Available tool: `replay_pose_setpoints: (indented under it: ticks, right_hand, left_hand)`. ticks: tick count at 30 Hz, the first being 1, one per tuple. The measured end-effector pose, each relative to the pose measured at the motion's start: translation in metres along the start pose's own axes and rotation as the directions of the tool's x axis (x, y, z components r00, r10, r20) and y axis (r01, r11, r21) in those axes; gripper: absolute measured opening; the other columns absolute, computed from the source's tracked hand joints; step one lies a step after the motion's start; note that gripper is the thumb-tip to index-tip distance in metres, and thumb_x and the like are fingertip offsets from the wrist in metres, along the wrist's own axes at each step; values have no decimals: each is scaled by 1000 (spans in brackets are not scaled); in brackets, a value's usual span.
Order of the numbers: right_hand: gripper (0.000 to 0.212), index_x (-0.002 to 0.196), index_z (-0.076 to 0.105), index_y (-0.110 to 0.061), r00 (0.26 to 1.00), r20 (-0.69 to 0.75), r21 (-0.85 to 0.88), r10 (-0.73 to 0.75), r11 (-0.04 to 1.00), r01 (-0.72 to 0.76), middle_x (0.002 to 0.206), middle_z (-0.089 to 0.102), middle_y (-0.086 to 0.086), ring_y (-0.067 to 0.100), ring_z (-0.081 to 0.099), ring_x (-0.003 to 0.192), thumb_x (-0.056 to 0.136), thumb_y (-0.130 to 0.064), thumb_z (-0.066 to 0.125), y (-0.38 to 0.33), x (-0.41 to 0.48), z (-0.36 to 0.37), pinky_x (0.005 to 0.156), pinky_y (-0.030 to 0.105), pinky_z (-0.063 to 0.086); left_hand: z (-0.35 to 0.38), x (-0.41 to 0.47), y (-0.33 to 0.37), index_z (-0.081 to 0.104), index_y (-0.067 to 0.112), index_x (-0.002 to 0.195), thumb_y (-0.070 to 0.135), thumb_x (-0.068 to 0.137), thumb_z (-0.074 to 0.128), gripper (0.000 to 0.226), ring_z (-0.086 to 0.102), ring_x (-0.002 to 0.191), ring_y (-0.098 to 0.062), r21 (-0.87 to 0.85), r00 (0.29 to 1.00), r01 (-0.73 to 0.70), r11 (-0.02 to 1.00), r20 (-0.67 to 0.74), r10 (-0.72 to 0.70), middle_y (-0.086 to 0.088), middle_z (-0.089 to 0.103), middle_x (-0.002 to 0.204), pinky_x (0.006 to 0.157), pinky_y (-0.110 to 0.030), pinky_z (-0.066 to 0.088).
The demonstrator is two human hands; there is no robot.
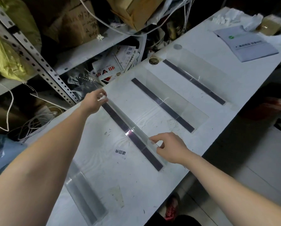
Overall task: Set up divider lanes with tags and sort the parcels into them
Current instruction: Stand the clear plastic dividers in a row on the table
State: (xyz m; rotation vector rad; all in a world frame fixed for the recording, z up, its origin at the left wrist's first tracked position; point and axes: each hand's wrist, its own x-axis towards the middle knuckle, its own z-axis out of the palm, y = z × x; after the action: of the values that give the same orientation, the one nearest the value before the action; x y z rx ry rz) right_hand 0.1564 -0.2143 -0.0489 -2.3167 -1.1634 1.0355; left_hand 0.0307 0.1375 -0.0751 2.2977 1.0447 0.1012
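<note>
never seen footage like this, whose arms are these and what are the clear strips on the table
No machine: one picture from a camera worn on a person's head, looking down at their arms. The left hand pinches the far end and the right hand the near end of a clear divider with a dark base strip, on the white table. Three more are there: the middle divider, the far divider, the near divider. A printed tag lies nearby; a grey parcel sits far right.

We stretch both bare arms forward; our left hand [95, 101] pinches the divider's [129, 122] far end, our right hand [169, 148] its near end.
</note>
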Motion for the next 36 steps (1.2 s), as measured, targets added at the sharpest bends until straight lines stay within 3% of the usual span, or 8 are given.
replay_pose_setpoints:
  ticks: [9,20,24,27,31,36]
  right_hand:
    - [43,134,65,-36,1000,-11,8,-4,1000,5,127,65,-25,-1,61,69,96,-15,61,-3,-5,6,83,30,57]
    - [44,135,64,-34,1000,-15,-17,-22,1000,22,128,65,-23,4,68,81,96,-15,60,-4,-11,16,92,33,57]
    - [46,136,63,-35,999,-39,-16,7,1000,-7,128,65,-24,4,68,84,95,-14,63,0,-9,19,89,33,58]
    - [49,140,60,-35,999,-29,-45,20,999,-21,127,65,-21,5,67,87,92,-21,66,-2,-9,16,87,33,58]
    - [53,144,54,-35,998,-68,-130,4,991,-13,131,64,-17,8,64,106,92,-41,65,-14,-9,10,90,31,52]
    - [48,145,53,-30,987,-118,-246,-111,966,79,141,59,-11,14,55,129,97,-37,58,-42,-10,5,99,34,49]
  left_hand:
    - [1,-2,-2,60,19,115,29,101,61,17,61,121,-34,6,999,-31,1000,26,31,-18,63,134,99,-49,49]
    - [-3,-15,-7,60,20,113,30,102,59,15,60,119,-35,40,999,-33,999,41,32,-19,64,131,96,-45,46]
    - [0,-20,-2,56,20,134,27,100,63,35,58,124,-30,21,1000,-20,1000,24,19,-15,59,137,97,-39,45]
    - [-3,-27,1,44,27,147,29,99,65,53,58,126,-31,6,999,21,1000,30,-21,-16,58,140,101,-42,47]
    - [-18,-40,-3,46,27,145,24,102,59,45,62,120,-30,60,999,33,998,-5,-33,-15,61,137,103,-44,49]
    - [-44,-76,-11,57,18,136,18,100,55,35,61,119,-30,200,993,61,978,-110,-39,-11,65,132,98,-45,51]
